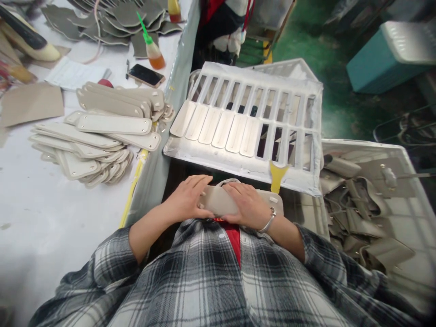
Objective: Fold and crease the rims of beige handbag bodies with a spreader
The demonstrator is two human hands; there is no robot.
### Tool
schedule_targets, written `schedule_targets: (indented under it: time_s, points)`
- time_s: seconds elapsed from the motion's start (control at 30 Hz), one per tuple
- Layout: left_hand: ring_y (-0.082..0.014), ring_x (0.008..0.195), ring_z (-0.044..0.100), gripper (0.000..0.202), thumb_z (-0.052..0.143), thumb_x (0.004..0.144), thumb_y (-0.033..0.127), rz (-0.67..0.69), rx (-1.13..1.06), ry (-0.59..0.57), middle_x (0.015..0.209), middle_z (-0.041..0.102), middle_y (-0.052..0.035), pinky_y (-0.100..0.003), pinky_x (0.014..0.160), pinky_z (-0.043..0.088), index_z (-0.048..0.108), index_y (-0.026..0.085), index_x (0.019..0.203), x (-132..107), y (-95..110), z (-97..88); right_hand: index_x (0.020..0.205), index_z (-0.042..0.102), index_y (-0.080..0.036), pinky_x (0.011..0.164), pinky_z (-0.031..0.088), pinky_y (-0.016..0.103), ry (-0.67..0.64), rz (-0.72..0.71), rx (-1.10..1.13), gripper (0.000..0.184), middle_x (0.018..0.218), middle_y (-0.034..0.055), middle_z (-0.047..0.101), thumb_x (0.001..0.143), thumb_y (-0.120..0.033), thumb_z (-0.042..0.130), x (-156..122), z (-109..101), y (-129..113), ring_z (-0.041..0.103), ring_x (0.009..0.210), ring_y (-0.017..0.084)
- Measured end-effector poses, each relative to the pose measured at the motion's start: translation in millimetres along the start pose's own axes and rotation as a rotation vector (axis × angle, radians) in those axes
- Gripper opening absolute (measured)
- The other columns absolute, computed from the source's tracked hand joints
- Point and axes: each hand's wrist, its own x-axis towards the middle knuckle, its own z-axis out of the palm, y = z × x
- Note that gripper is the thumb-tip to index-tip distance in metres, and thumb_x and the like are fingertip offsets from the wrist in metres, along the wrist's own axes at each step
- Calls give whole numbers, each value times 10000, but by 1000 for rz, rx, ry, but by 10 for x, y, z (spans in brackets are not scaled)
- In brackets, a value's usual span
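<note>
Strap (218, 203) lies at my waist, near the rack (218, 158), my left hand (185, 198) and right hand (249, 205) both clamped on it. Uneven pressing could crease it or let it slip.

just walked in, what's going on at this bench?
A person in a plaid shirt holds one beige strip close to their body, left hand on its left end, right hand over the middle. Five similar strips lie in the white slotted rack ahead; a stack of strips sits on the table at left.
</note>
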Motion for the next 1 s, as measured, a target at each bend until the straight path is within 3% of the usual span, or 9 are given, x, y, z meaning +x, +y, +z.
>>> schedule_targets:
  time_s: [0.13,0.37,0.53,0.8,0.9,1.0]
  points:
    - [-281,1123,475,823,754,576,465,78,56,-152,1237,512,-134,-434,978,387,405,144,1249,118,56,101,1203,487,-146,897,379,449,4,-6,14,713,1193,137,550,615,-466,731,-1,17,5,501,1065,307]
    - [-261,1104,475,705,703,623,357,128,61,-179,1216,496,-111,-402,979,380,387,174,1226,106,36,83,1308,407,-130,931,364,467,-26,-83,19,812,1268,164,503,651,-499,712,-115,-3,156,473,1127,321]
    - [-253,1109,474,733,712,632,399,146,51,-187,1218,495,-110,-391,981,378,370,168,1239,119,33,73,1318,401,-160,911,387,469,-54,-77,1,824,1259,152,523,661,-565,691,-239,-79,305,498,1114,318]
    - [-253,1103,488,751,724,622,442,100,111,-234,1217,513,-108,-379,954,391,389,172,1238,149,32,41,1313,420,-161,884,395,461,-56,-78,13,799,1253,154,529,679,-579,667,-225,-91,349,505,1104,316]
    - [-292,1174,451,767,724,609,488,64,235,-239,1266,505,-124,-428,995,338,414,174,1237,161,136,29,1319,419,-163,887,389,466,-58,-76,25,799,1262,153,524,677,-566,674,-230,-93,350,499,1110,319]
    - [-330,1278,346,778,707,624,526,77,364,-161,1368,433,-152,-475,1066,210,425,160,1250,230,339,90,1315,422,-152,894,384,462,-67,-64,10,800,1265,161,520,676,-560,678,-232,-99,330,497,1108,319]
